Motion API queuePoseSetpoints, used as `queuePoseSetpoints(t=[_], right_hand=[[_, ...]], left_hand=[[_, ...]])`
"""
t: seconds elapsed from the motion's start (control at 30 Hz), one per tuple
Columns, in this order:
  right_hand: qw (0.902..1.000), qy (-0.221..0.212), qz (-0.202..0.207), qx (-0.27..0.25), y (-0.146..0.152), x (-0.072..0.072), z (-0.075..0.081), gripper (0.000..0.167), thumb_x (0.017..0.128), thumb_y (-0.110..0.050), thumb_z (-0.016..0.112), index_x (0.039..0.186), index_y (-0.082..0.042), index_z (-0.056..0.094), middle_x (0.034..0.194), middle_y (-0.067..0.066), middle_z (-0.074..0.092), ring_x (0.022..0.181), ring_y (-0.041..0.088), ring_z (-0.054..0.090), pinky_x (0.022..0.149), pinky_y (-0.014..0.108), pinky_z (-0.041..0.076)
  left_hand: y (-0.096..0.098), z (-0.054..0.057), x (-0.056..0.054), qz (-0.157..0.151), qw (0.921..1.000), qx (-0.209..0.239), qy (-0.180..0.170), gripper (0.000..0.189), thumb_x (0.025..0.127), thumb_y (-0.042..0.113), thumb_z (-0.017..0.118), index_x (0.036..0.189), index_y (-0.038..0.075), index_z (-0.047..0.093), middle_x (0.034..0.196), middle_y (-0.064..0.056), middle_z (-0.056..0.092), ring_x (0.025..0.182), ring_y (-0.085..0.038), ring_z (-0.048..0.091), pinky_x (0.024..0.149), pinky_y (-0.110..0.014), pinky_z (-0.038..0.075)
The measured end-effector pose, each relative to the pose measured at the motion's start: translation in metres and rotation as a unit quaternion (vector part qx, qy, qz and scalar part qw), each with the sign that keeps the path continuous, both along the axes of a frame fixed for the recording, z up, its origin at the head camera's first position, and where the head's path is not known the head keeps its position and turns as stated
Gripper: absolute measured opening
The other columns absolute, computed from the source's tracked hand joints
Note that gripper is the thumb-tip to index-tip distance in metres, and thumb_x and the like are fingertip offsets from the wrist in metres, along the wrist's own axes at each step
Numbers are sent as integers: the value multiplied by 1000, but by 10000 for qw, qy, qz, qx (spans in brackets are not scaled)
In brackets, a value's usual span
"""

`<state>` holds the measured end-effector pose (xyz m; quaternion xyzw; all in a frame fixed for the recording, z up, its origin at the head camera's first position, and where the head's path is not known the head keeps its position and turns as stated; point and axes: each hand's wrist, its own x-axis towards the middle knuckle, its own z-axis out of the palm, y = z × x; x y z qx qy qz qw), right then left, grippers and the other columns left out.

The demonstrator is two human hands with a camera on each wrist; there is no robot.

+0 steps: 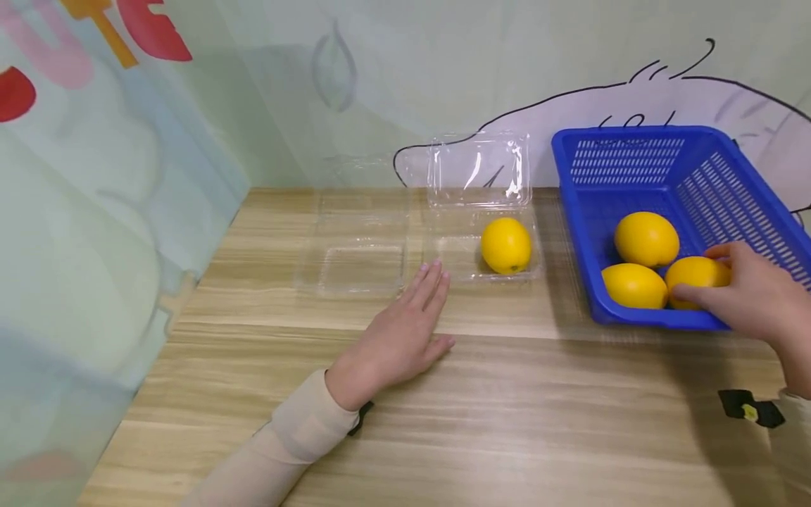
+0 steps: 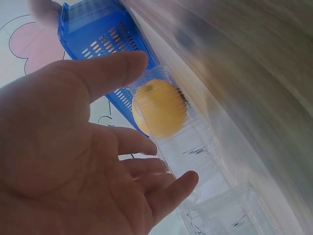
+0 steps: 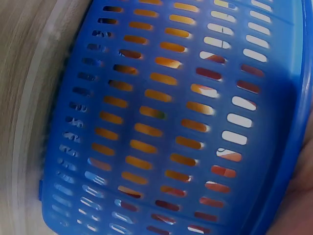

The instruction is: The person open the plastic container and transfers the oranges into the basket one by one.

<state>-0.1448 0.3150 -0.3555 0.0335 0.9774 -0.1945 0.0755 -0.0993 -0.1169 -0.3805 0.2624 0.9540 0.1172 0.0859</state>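
Note:
My right hand (image 1: 757,292) reaches into the blue plastic basket (image 1: 659,319) and holds an orange (image 1: 697,273), thumb on its near left side and fingers on its far side. Two more oranges, one behind (image 1: 646,239) and one to the left (image 1: 633,286), lie beside it. In the right wrist view the basket's slotted wall (image 3: 142,105) hides most of the hand and fruit. My left hand (image 1: 395,341), fingers straight and thumb apart, is just in front of the clear plastic boxes, holding nothing. Inside the right-hand clear box (image 1: 453,257) sits one orange (image 1: 505,245).
Left of that box stands a second clear box (image 1: 364,271), its see-through lid raised. The other box's lid (image 1: 478,169) leans up against the wall (image 1: 380,84). Both boxes and the basket stand along the back of the wooden table (image 1: 481,436).

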Motion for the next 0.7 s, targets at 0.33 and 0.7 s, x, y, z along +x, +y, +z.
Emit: queuePoseSetpoints(t=[0.33,0.7], right_hand=[[9996,-265,65,-94,1,-3,0,85,102,-39,67,145,22,26,134,50,33,104,62,44,84,73,42],[9999,-147,29,-32,0,-3,-1,95,105,-43,63,158,19,14,148,53,27,122,69,34,100,84,33]], left_hand=[[0,1,0,-13,10000,-58,52,89,106,37,65,166,-7,16,176,-26,4,164,-40,6,130,-50,20],[2,0,2,-15,9998,-167,51,89,107,37,64,166,-7,14,176,-26,2,164,-40,5,131,-48,18]])
